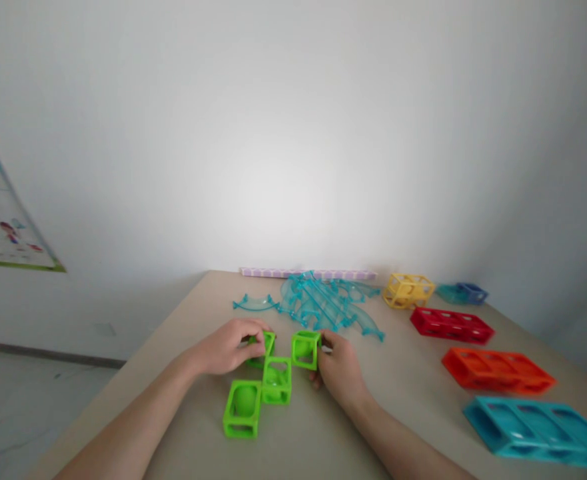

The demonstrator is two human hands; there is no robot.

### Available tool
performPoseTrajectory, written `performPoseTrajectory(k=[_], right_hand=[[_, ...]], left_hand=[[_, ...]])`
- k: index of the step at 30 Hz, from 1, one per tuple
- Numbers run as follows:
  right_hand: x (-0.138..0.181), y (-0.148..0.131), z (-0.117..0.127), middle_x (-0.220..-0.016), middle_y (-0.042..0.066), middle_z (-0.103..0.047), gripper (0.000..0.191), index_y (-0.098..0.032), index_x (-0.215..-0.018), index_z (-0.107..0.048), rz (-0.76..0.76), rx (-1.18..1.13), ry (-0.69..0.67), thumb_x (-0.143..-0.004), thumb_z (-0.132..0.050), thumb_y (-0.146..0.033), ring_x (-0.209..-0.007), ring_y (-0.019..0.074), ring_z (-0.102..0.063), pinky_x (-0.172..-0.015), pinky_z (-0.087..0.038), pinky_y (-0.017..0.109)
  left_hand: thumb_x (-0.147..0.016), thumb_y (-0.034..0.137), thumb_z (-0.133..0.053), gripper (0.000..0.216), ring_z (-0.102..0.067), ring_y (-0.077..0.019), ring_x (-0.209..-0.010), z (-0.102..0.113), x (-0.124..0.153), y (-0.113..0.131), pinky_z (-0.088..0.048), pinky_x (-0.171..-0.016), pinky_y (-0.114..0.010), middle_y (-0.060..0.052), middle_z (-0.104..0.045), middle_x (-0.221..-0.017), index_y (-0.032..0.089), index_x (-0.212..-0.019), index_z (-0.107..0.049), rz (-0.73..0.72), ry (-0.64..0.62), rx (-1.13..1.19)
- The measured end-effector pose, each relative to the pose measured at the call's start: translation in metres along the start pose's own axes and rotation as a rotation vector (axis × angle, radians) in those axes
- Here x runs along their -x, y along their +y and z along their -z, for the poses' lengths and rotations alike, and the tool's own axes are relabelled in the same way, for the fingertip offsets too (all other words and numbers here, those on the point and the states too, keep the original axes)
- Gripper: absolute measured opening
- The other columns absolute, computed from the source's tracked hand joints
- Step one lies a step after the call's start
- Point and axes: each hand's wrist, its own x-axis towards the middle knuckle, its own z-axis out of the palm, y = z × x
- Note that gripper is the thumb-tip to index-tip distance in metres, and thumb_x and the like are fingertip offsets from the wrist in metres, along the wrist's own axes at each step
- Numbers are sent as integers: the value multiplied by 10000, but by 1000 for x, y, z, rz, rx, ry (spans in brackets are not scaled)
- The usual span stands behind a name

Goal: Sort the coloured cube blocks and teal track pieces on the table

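Several bright green open-frame toy blocks are grouped in front of me on the table. My left hand [238, 345] has its fingers closed on one green block [269, 344], partly hidden behind the fingers. My right hand [337, 363] grips another green block [304, 351] by its right side. Between and just below the hands stands a third green block [276, 381]. Nearer to me, on the left, a further green block [243, 408] rests on the table, close to the third one's lower left corner.
Translucent blue track pieces [318, 303] lie piled at the back of the table [293, 453]. Along the right side are a yellow block frame [408, 291], a blue block [472, 293], and red [452, 325], orange [498, 370] and teal [538, 430] block rows. A patterned strip [263, 273] lies against the wall.
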Motion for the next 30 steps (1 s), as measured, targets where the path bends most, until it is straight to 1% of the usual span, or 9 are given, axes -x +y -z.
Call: performPoseTrajectory(k=[5, 10, 13, 15, 17, 21, 25, 27, 30], right_hand=[[1, 1, 3, -535, -15, -612, 223, -200, -701, -615, 120, 292, 62, -752, -402, -158, -402, 127, -551, -403, -387, 213], [0, 1, 4, -629, 18, -661, 239, -186, -696, -640, 226, 397, 87, -738, -414, -119, -563, 148, -610, -512, -421, 220], [0, 2, 1, -772, 42, -703, 276, -185, -851, -689, 221, 321, 66, -746, -437, -141, -618, 159, -632, -548, -462, 240], [-1, 4, -2, -879, 60, -712, 331, -185, -999, -677, 175, 205, 45, -736, -476, -171, -635, 169, -647, -539, -493, 254], [-1, 4, -4, -945, 72, -709, 376, -188, -1060, -652, 104, 89, 26, -716, -501, -189, -586, 165, -644, -486, -501, 261], [-1, 0, -3, -939, 55, -721, 305, -224, -955, -673, 2, -14, 29, -686, -532, -198, -447, 133, -588, -331, -419, 228], [-1, -2, 0, -661, 3, -697, 242, -225, -837, -716, -37, 57, 50, -693, -526, -188, -340, 90, -490, -293, -349, 187], [-2, -1, 0, -619, -4, -677, 261, -216, -833, -727, -29, 80, 43, -698, -507, -183, -334, 88, -483, -298, -360, 187], [-2, 1, -3, -752, 25, -708, 288, -195, -918, -720, 11, -12, -20, -720, -512, -216, -433, 126, -572, -360, -452, 227]], left_hand=[[-932, 320, -425, 261, -566, -211, -1045, -7, -2, -1, -407, -905, -313, -90, -642, -1054, 170, -776, -570, -41, 55, -68], [-966, 409, -312, 355, -580, -194, -919, -15, -5, -6, -427, -845, -300, -77, -638, -1005, 172, -833, -541, -49, 80, -1], [-967, 477, -254, 431, -591, -189, -838, -21, -7, -9, -439, -785, -292, -59, -652, -921, 171, -910, -552, 11, 94, 88], [-953, 530, -251, 461, -587, -185, -788, -25, -10, -11, -442, -741, -286, -44, -643, -839, 175, -883, -537, 80, 135, 137], [-926, 591, -262, 486, -563, -176, -724, -30, -12, -12, -438, -690, -279, -28, -610, -763, 184, -817, -503, 134, 195, 167], [-884, 661, -295, 523, -484, -148, -634, -38, -17, -13, -418, -624, -267, 5, -513, -671, 188, -747, -473, 166, 295, 257], [-889, 628, -360, 480, -531, -153, -649, -40, -18, -9, -442, -645, -275, -16, -575, -696, 179, -787, -496, 179, 313, 514], [-881, 639, -369, 489, -565, -166, -651, -41, -18, -7, -460, -647, -292, -43, -629, -729, 175, -828, -513, 194, 291, 640], [-834, 670, -437, 523, -571, -169, -647, -44, -20, -4, -463, -633, -292, -58, -644, -730, 159, -785, -532, 199, 299, 642]])
